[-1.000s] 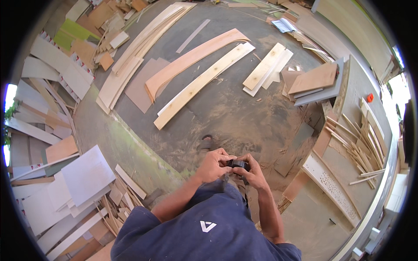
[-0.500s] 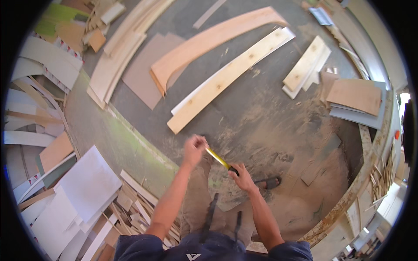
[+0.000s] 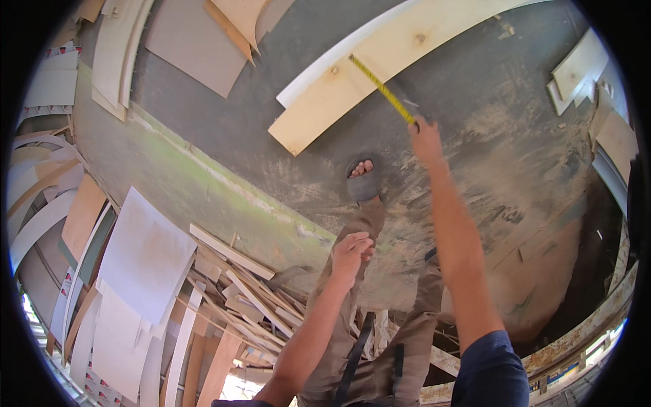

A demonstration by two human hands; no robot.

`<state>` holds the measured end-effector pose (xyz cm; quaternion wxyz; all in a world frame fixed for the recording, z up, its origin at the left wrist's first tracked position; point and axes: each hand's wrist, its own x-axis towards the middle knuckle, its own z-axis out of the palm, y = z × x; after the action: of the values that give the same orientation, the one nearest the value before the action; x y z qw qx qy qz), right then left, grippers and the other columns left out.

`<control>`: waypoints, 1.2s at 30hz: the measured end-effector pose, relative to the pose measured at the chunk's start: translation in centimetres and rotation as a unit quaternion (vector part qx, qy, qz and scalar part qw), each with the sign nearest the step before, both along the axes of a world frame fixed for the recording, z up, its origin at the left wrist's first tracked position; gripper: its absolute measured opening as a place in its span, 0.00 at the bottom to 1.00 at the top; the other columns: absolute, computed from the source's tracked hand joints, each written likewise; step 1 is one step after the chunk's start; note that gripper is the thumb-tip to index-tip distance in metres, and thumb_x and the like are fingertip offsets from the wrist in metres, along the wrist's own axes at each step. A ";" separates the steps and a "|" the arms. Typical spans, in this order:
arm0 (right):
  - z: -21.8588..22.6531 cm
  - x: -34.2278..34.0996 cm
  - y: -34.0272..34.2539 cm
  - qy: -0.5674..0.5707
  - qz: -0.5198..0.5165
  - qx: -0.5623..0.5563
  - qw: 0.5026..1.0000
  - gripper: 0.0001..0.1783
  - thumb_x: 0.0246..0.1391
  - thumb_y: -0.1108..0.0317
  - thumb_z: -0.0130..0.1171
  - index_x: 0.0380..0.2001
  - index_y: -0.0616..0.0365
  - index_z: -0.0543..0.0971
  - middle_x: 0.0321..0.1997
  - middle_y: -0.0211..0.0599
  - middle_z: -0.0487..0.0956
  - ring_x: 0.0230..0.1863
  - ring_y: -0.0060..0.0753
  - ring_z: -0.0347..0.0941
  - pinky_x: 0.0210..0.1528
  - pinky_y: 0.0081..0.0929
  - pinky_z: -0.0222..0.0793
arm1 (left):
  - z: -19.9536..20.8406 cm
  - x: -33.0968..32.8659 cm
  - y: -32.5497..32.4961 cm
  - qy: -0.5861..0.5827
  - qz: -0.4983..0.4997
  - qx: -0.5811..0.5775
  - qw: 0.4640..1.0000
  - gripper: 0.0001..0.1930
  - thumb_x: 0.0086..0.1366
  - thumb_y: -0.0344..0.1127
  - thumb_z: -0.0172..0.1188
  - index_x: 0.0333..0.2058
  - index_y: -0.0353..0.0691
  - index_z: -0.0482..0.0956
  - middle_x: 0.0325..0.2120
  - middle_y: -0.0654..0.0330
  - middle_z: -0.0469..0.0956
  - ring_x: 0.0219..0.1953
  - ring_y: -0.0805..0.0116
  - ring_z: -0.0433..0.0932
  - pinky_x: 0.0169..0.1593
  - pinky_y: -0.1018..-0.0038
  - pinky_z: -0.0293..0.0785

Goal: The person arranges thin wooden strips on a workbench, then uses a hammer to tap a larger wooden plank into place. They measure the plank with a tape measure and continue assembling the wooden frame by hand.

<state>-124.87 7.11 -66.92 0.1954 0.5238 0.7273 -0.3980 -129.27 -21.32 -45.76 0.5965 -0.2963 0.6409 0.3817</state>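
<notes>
My right hand [image 3: 426, 141], stretched forward, grips a tape measure whose yellow blade [image 3: 383, 89] is pulled out. The blade's free end reaches over a long pale wooden board [image 3: 386, 71] on the dark floor. Most of the tape's case is hidden by my fingers. A white strip [image 3: 325, 64] shows along the board's far edge. My left hand [image 3: 352, 256] hangs over my left knee, its fingers curled loosely and no thing visible in them.
Offcuts and thin strips [image 3: 254, 305] are heaped at the lower left beside a large white sheet [image 3: 146, 247]. A greyish-brown panel [image 3: 196, 47] lies at the far left. Shorter boards [image 3: 580, 68] lie at the right. My sandalled foot [image 3: 364, 180] is just short of the long board.
I have stepped closer to the long board. My right hand has reached forward with the tape extended over it. My left hand has let go of the tape's end and dropped back.
</notes>
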 end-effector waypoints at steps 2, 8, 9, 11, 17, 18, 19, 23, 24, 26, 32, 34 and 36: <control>-1.8 -1.4 1.1 -0.012 0.017 0.021 1.000 0.24 0.68 0.56 0.51 0.62 0.53 0.70 0.56 0.63 0.68 0.55 0.67 0.70 0.58 0.53 0.68 | -0.5 -0.2 0.7 -0.007 -0.005 0.009 1.000 0.19 0.68 0.37 0.61 0.53 0.32 0.75 0.40 0.56 0.81 0.39 0.68 0.81 0.41 0.73 0.75; -4.4 0.1 0.6 0.004 -0.002 -0.004 1.000 0.24 0.66 0.55 0.52 0.62 0.50 0.70 0.56 0.60 0.69 0.54 0.64 0.70 0.57 0.51 0.69 | -1.2 -2.6 3.1 0.051 0.096 0.052 0.993 0.16 0.69 0.34 0.60 0.52 0.33 0.76 0.40 0.57 0.81 0.41 0.69 0.81 0.42 0.73 0.75; -4.4 0.3 0.3 0.004 -0.011 -0.006 1.000 0.25 0.66 0.55 0.53 0.63 0.49 0.70 0.55 0.60 0.69 0.54 0.64 0.70 0.57 0.51 0.69 | -1.1 -2.7 3.2 0.050 0.103 0.046 0.992 0.16 0.69 0.34 0.60 0.52 0.33 0.76 0.40 0.57 0.82 0.41 0.68 0.81 0.42 0.73 0.75; -4.2 0.6 -0.4 0.004 -0.030 -0.010 0.999 0.25 0.65 0.55 0.55 0.63 0.48 0.70 0.55 0.60 0.69 0.53 0.64 0.71 0.57 0.51 0.69 | -0.8 -2.7 3.4 0.046 0.105 0.039 0.993 0.16 0.69 0.34 0.61 0.52 0.34 0.76 0.40 0.57 0.82 0.41 0.68 0.82 0.42 0.73 0.75; -3.9 0.9 -1.0 0.016 -0.024 0.006 1.000 0.27 0.63 0.56 0.58 0.63 0.48 0.69 0.57 0.60 0.67 0.55 0.66 0.69 0.57 0.52 0.69 | 0.1 -2.5 3.0 0.051 0.089 0.032 0.994 0.18 0.68 0.37 0.62 0.52 0.34 0.75 0.40 0.57 0.81 0.40 0.68 0.82 0.42 0.73 0.75; -3.7 1.0 -1.0 0.019 -0.028 0.005 0.999 0.27 0.63 0.56 0.58 0.63 0.48 0.69 0.58 0.61 0.67 0.56 0.66 0.68 0.57 0.52 0.68 | 0.2 -2.6 3.0 0.055 0.086 0.028 0.994 0.18 0.68 0.37 0.62 0.52 0.34 0.75 0.39 0.57 0.81 0.40 0.68 0.82 0.42 0.73 0.75; -3.5 1.1 -1.2 0.021 -0.032 0.004 0.999 0.28 0.63 0.56 0.58 0.64 0.48 0.68 0.58 0.61 0.66 0.57 0.66 0.67 0.57 0.52 0.68 | 0.4 -2.7 2.9 0.059 0.083 0.023 0.995 0.18 0.68 0.37 0.62 0.52 0.33 0.76 0.39 0.57 0.81 0.40 0.67 0.82 0.42 0.73 0.75; -3.4 1.1 -1.2 0.016 -0.028 -0.002 0.999 0.28 0.63 0.56 0.59 0.64 0.48 0.68 0.60 0.61 0.64 0.59 0.65 0.65 0.59 0.53 0.67 | 0.9 -3.1 2.5 0.071 0.069 0.008 0.995 0.18 0.68 0.36 0.62 0.52 0.33 0.75 0.40 0.57 0.81 0.40 0.67 0.82 0.42 0.73 0.75; -3.4 1.1 -1.4 0.016 -0.031 0.001 0.999 0.28 0.63 0.56 0.59 0.64 0.48 0.68 0.60 0.60 0.64 0.59 0.65 0.65 0.59 0.53 0.67 | 0.9 -3.1 2.4 0.071 0.064 0.004 0.995 0.18 0.68 0.36 0.62 0.52 0.33 0.75 0.40 0.57 0.81 0.40 0.67 0.82 0.42 0.73 0.75; -3.4 0.8 -1.7 0.020 -0.037 0.005 0.999 0.28 0.63 0.57 0.59 0.64 0.48 0.67 0.60 0.60 0.64 0.60 0.65 0.65 0.60 0.53 0.67 | 1.1 -3.1 1.8 0.073 0.059 -0.001 0.996 0.18 0.68 0.35 0.62 0.52 0.33 0.75 0.40 0.57 0.81 0.41 0.67 0.82 0.42 0.73 0.75; -2.3 0.5 -1.6 -0.001 -0.036 0.007 0.999 0.29 0.64 0.55 0.57 0.65 0.50 0.66 0.62 0.60 0.63 0.61 0.65 0.64 0.61 0.54 0.65 | 2.5 -3.5 0.0 0.095 0.020 -0.011 0.995 0.18 0.68 0.35 0.61 0.53 0.34 0.75 0.40 0.58 0.81 0.42 0.68 0.81 0.43 0.73 0.75; -2.2 0.8 -1.3 0.001 -0.027 0.029 0.999 0.28 0.64 0.57 0.58 0.64 0.52 0.67 0.61 0.61 0.63 0.61 0.66 0.63 0.61 0.54 0.66 | 3.5 -3.9 -0.3 0.106 0.004 -0.012 0.994 0.18 0.68 0.36 0.60 0.53 0.34 0.75 0.41 0.58 0.81 0.42 0.68 0.81 0.43 0.74 0.74; -0.6 0.2 -0.7 0.004 -0.030 0.045 0.999 0.28 0.63 0.58 0.59 0.63 0.54 0.67 0.60 0.61 0.63 0.61 0.66 0.63 0.60 0.54 0.66 | 4.7 -4.1 -1.7 0.138 -0.012 -0.012 0.990 0.18 0.68 0.36 0.61 0.53 0.34 0.75 0.41 0.58 0.81 0.42 0.68 0.81 0.42 0.74 0.74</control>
<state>-124.63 6.43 -67.48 0.1571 0.5519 0.7292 -0.3729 -133.42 -23.00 -41.03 0.5035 -0.2401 0.7249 0.4043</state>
